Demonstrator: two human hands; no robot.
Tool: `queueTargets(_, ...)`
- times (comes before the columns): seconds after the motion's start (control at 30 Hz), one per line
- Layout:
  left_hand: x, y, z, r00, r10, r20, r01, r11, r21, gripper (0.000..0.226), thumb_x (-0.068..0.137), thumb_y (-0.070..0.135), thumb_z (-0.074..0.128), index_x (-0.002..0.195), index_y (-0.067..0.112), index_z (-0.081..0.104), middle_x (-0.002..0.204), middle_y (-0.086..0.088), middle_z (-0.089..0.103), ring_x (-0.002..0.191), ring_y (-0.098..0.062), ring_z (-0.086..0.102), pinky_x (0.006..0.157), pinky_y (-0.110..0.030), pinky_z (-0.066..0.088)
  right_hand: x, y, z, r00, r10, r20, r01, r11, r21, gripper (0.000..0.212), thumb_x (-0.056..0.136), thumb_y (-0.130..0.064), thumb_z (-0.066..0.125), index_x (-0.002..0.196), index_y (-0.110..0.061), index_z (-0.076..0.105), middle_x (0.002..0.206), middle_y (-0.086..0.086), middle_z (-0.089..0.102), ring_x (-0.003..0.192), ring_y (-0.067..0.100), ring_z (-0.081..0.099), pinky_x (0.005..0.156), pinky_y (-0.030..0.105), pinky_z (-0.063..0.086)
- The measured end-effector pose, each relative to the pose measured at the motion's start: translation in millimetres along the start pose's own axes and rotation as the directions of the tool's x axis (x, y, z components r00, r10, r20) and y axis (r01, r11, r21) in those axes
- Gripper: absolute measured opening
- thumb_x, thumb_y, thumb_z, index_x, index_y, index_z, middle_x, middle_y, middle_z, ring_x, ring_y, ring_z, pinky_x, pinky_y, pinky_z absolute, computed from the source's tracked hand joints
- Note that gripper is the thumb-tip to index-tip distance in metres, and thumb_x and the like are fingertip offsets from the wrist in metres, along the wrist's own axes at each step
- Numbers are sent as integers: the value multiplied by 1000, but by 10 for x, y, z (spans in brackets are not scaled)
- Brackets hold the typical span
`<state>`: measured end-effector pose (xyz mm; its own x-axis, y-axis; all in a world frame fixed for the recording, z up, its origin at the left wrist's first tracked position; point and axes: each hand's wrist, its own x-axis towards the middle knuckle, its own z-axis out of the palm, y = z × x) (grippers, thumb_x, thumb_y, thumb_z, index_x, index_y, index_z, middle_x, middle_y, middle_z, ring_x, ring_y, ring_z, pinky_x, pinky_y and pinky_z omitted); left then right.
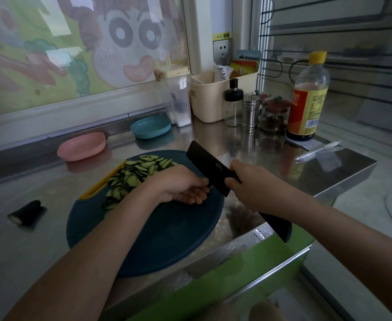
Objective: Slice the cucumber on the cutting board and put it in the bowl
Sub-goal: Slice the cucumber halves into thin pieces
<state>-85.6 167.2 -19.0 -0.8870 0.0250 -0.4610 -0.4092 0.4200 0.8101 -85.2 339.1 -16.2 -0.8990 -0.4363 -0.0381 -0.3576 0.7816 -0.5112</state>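
Slicing looks done, cucumber slices (135,174) heaped on the cutting board's (162,239) far-left side, left hand (181,186) loosely cupped beside them touching the knife (211,170) blade, right hand (248,181) wrapped round its handle, probably to scoop them into the pink bowl (81,147) behind the board.

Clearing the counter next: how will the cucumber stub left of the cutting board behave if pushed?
The cucumber stub lies on its side on the smooth steel counter, so it likely rolls. Short and thick, it should stay stiff.
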Motion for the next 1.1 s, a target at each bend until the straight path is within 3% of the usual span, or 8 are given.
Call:
queueTargets(0.17, -1, 7, 31, 999, 26, -31, -26, 1000, -3, 20, 94, 18, 58, 81, 3, 62, 52, -2, 64, 44, -8, 58, 41, -16, 46, -29, 23, 2, 999, -33, -5, 33, 998, -47, 15, 98, -24, 41, 93, -10, 42, 82, 5, 51, 69, 20, 49, 51, 26, 34)
queueTargets(0.3, 3, 27, 42, 999, 27, -26, -26, 1000, 11, 23, 97, 18, 53, 82, 2, 60, 54, -5, 64, 45, -11, 60, 42, -18, 47, -22, 3, 31, 998, -65, 7, 66, 992, -111, 14, 99, -25, 40, 92, -13, 38, 79, 1, 46, 71, 19, 47, 61, 29, 34)
queueTargets(0.43, 16, 28, 23, 1000, 22, 10, -22, 1000, 18, 24, 98, 19, 50, 83, 2, 57, 54, -5, 65, 45, -12, 61, 43, -18, 48, -8, 12, 46, 995, -94, 21, 95, 989, -117, 14, 99, -24, 40, 90, -15, 34, 71, -5, 40, 59, 8, 40, 49, 24, 29)
queueTargets(0.7, 54, 11, -6, 999, 28, 30, -27, 1000, -6, 20, 93, 21, 58, 83, 4, 61, 54, -3, 64, 46, -8, 60, 43, -16, 47, 43, 85, -23, 998, -17, 65, 16, 1000, 23, 15, 98, -24, 42, 94, -10, 44, 78, 1, 49, 65, 15, 47, 51, 25, 35)
queueTargets(0.83, 69, 19, -5, 999, 13, 31, -13, 1000, -15, 20, 93, 22, 59, 83, 5, 62, 54, -3, 65, 45, -8, 59, 42, -16, 47, 19, 100, -17, 999, -4, 40, 2, 999, 46, 18, 98, -24, 42, 98, -7, 47, 88, 10, 57, 73, 23, 54, 59, 29, 41)
queueTargets(1.1, 77, 18, -8, 999, 7, 39, -6, 1000, -26, 20, 92, 23, 59, 82, 5, 62, 55, -3, 65, 45, -8, 60, 43, -15, 48, -13, 88, -68, 1000, -17, -2, 17, 996, 82, 18, 98, -23, 42, 97, -6, 47, 78, 8, 54, 58, 17, 49, 50, 27, 40)
